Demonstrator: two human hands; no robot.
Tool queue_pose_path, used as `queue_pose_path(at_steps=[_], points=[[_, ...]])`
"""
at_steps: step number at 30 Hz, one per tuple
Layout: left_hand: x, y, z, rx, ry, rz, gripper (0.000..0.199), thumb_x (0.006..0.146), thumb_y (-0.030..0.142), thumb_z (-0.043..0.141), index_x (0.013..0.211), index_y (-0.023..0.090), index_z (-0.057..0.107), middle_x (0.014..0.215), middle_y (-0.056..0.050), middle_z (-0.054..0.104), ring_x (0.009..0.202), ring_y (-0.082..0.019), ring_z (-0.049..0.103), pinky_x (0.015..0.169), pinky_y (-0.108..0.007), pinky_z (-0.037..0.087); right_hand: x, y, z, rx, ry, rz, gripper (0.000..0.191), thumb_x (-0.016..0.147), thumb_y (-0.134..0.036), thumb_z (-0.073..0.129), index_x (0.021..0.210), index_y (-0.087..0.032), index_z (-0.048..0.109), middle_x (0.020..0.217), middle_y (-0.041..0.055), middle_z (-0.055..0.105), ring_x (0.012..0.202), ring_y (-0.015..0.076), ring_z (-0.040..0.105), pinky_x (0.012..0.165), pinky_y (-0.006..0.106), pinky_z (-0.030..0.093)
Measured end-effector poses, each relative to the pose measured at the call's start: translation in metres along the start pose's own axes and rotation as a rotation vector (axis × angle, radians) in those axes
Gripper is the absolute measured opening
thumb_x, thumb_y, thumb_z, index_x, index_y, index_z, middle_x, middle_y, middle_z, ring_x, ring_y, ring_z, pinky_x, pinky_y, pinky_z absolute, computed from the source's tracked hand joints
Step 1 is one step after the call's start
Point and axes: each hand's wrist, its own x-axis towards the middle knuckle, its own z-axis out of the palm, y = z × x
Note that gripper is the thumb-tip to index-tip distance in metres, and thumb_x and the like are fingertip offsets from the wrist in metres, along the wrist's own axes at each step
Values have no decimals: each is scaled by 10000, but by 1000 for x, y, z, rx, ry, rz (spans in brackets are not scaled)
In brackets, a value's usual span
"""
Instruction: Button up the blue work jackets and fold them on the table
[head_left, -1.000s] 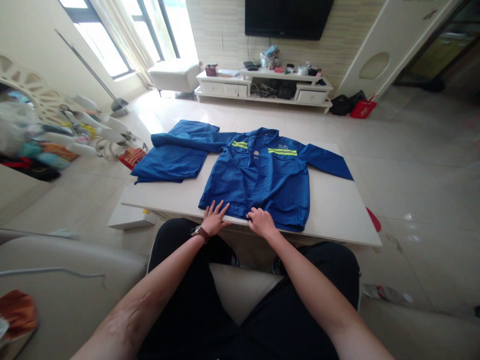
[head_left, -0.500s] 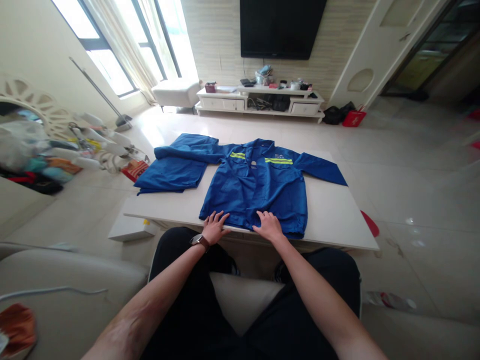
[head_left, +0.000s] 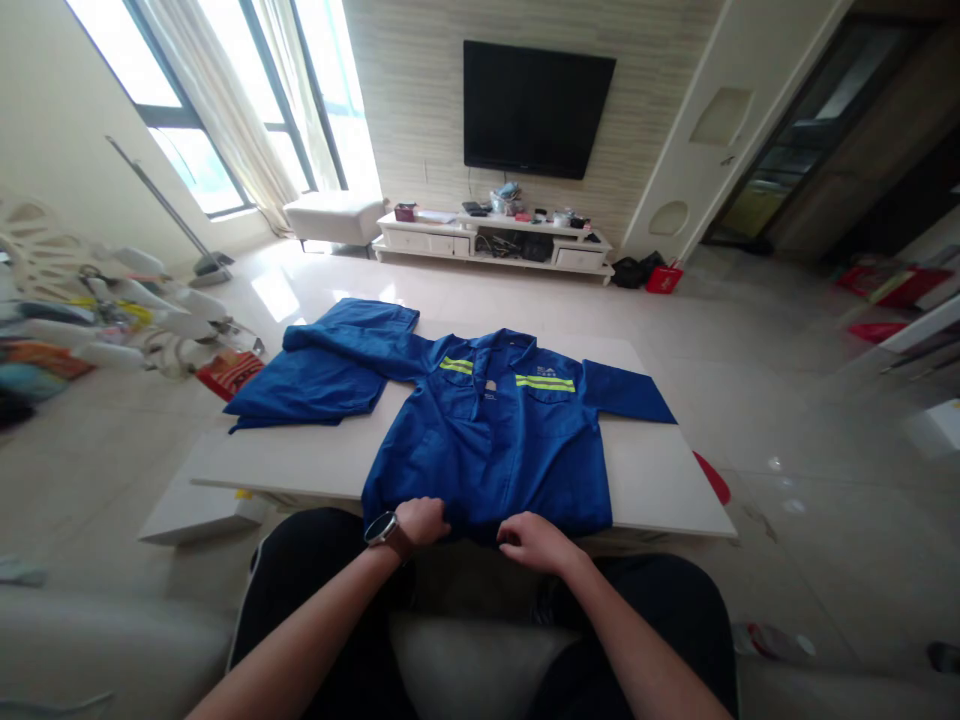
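A blue work jacket (head_left: 480, 450) with yellow-green reflective stripes lies spread on the white table (head_left: 660, 490), its collar away from me and its sleeves out to both sides. My left hand (head_left: 421, 520), with a watch on the wrist, is closed on the bottom hem, left of the middle. Right of the middle, my right hand (head_left: 536, 542) has its fingers curled round the same hem; the fingertips are partly hidden. Under the jacket's left sleeve lies folded blue cloth (head_left: 322, 385), which overhangs the table's left end.
A white box (head_left: 202, 510) stands on the floor by the table's left front. Beyond the table are a low TV cabinet (head_left: 427, 240), a wall television (head_left: 536, 110) and a padded bench (head_left: 335, 217). Red bags (head_left: 664, 278) stand near the doorway.
Both hands went from lying spread at the hem to curled on it. The hem now hangs nearer to me, past the table's front edge. The camera view has tilted up.
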Motion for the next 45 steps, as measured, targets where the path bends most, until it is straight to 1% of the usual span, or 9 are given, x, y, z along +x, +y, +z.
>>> queue_pose_path(at_steps=[4, 8, 15, 21, 24, 30, 34, 38, 45], points=[[59, 23, -65, -248, 129, 70, 394, 956, 507, 466, 1072, 234, 724, 1132, -120, 770, 1077, -298, 721, 883, -362, 528, 25, -6, -39, 21, 336, 118, 179, 899, -274, 609, 1005, -245, 750, 922, 18, 749, 832, 176, 681, 765, 260, 464], [115, 38, -109, -358, 201, 74, 382, 945, 445, 487, 1103, 168, 699, 1211, -172, 736, 1139, -308, 697, 919, -353, 522, 77, 7, -93, -18, 438, 211, 158, 925, -310, 594, 968, -252, 735, 908, 15, 750, 840, 187, 690, 776, 272, 485], [137, 63, -123, -363, 177, 77, 459, 925, 389, 539, 1287, 112, 590, 1302, -218, 650, 1249, -338, 607, 970, -406, 511, 242, 65, -183, -481, 334, 318, 295, 994, -341, 553, 1227, -204, 671, 1234, 97, 700, 1131, 220, 633, 946, 314, 488], [131, 83, -116, -315, 138, 112, 426, 913, 363, 585, 1299, 189, 621, 1380, -188, 567, 1246, -346, 566, 979, -454, 486, 342, 96, -213, -628, 132, 342, 383, 879, -266, 708, 1258, -228, 666, 1281, 129, 668, 1278, 325, 502, 1033, 473, 417], [135, 86, -109, -304, 116, 150, 442, 934, 301, 529, 1348, 179, 628, 1467, -203, 509, 1246, -367, 556, 972, -488, 474, 352, 99, -225, -661, 70, 300, 125, 903, -238, 657, 1005, -208, 721, 1118, 126, 712, 1233, 327, 515, 1031, 471, 389], [145, 101, -88, -309, 131, 99, 566, 949, 168, 401, 1490, 189, 563, 1664, -186, 306, 1272, -397, 556, 979, -524, 462, 349, 93, -249, -680, 183, 255, 340, 1062, -281, 323, 1167, -184, 631, 1037, 124, 719, 981, 264, 627, 895, 368, 422], [157, 114, -75, -350, 106, -20, 600, 957, 106, 346, 1523, 192, 527, 1627, -196, 368, 1283, -361, 575, 967, -443, 466, 360, 82, -246, -693, 226, 209, 405, 1038, -446, 437, 1334, -202, 570, 995, 99, 726, 879, 240, 654, 787, 301, 449], [166, 117, -68, -443, 47, 33, 568, 952, 204, 445, 1510, 250, 542, 1566, -198, 444, 1305, -392, 555, 987, -488, 459, 382, 64, -234, -848, 32, 78, 587, 947, -242, 565, 1524, -281, 464, 1166, 98, 725, 988, 256, 684, 860, 315, 473], [164, 116, -63, -370, 100, 31, 516, 951, 186, 426, 1426, 206, 627, 1503, -209, 488, 1218, -356, 613, 982, -477, 459, 380, 71, -242, -907, -27, 180, 514, 904, -215, 616, 1415, -277, 608, 1208, 130, 724, 1070, 292, 685, 914, 361, 489]])
